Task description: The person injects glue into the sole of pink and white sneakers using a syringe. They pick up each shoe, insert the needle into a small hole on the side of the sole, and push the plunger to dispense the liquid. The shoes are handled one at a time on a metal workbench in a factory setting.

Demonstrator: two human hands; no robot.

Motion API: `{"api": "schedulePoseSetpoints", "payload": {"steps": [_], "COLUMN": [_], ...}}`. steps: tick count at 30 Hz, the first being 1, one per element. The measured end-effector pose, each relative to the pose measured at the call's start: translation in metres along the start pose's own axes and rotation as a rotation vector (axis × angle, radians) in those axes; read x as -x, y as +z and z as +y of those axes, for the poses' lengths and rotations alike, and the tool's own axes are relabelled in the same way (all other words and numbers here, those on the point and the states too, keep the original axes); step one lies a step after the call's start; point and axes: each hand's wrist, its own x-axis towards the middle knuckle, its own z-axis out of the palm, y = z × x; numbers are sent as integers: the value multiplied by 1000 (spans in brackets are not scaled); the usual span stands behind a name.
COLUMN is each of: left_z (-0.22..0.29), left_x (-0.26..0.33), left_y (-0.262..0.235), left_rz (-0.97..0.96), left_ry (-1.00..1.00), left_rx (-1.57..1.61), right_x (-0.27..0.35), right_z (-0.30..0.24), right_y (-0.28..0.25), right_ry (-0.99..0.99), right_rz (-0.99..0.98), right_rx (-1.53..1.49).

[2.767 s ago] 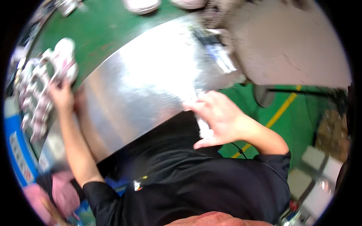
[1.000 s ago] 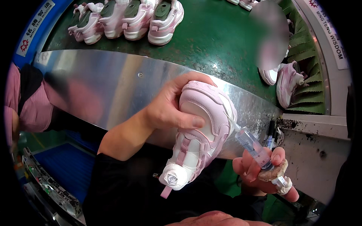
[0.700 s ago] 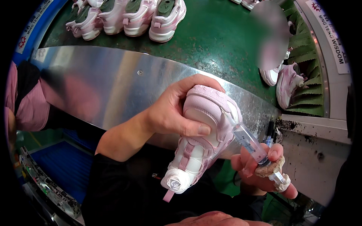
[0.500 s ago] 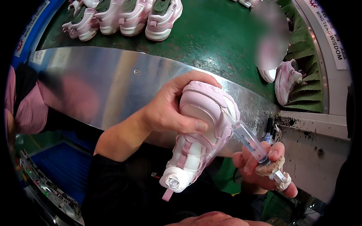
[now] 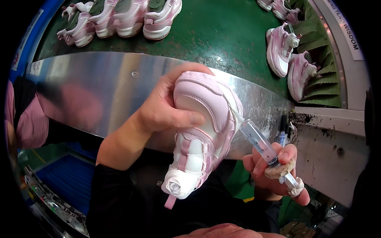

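Note:
My left hand is closed round the toe end of a pink and white sneaker, thumb across the upper. The shoe is held with its toe pointing away and its white rotary lacing dial toward me. In my right hand is a clear syringe with clear liquid in its barrel. Its narrow tip touches or nearly touches the seam between upper and sole on the shoe's right side. Beige putty-like padding wraps the syringe's finger flange and plunger end.
A metal ledge borders the green conveyor belt. Several pink and white sneakers stand at the far left; more, such as one shoe, lean by green flaps at right. Pens stand beside my right hand. Pink cloth shows at left.
The shoe, both hands and the syringe have shifted slightly left and away from me. The syringe tip stays at the shoe's seam. A blurred shape at the right no longer covers the shoes there.

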Motion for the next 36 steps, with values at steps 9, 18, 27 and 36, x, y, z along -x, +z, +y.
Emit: {"api": "schedulePoseSetpoints", "payload": {"steps": [9,18,27,36], "left_z": [-1,-9,-11,-11], "left_x": [-2,-3,-1,-4], "left_y": [-2,-19,-22,-22], "left_rz": [132,113,144,166], "left_ry": [-51,-71,-62,-112], "left_rx": [66,180,301,400], "right_x": [23,44,73,92], "right_z": [4,13,12,8], "right_y": [-10,-17,-22,-22], "right_ry": [105,122,228,294], "right_rz": [51,82,132,156], "right_rx": [-70,-117,-129,-56]}}
